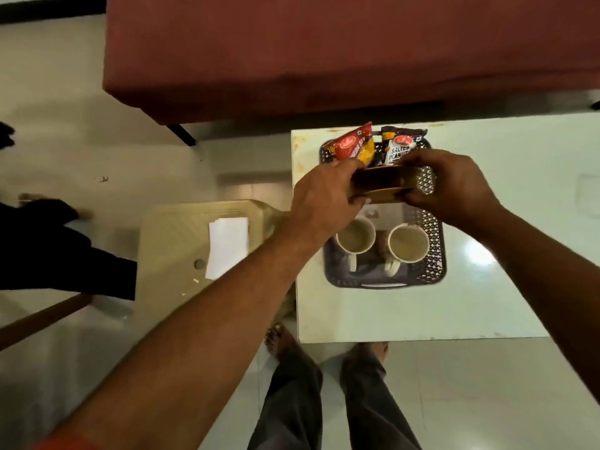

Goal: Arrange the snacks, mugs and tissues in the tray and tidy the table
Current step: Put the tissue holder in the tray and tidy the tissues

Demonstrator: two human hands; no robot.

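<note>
A dark perforated tray (pixel 435 241) sits on the white table (pixel 503 190). Two cream mugs stand side by side in its near half, the left mug (pixel 355 236) and the right mug (pixel 408 243). At the tray's far end a red snack packet (pixel 352 145) and a black salted-peanuts packet (pixel 401 147) stand upright. Above the tray's middle, my left hand (pixel 324 193) and my right hand (pixel 454 186) grip opposite ends of a brown wooden holder (pixel 381 186). Its contents are hidden.
A beige plastic stool (pixel 175 248) with white tissues (pixel 227 245) on it stands left of the table. A red sofa (pixel 324 53) lies beyond. Dark cloth (pixel 48 251) hangs at the far left. My feet (pixel 324 352) are at the table's near edge.
</note>
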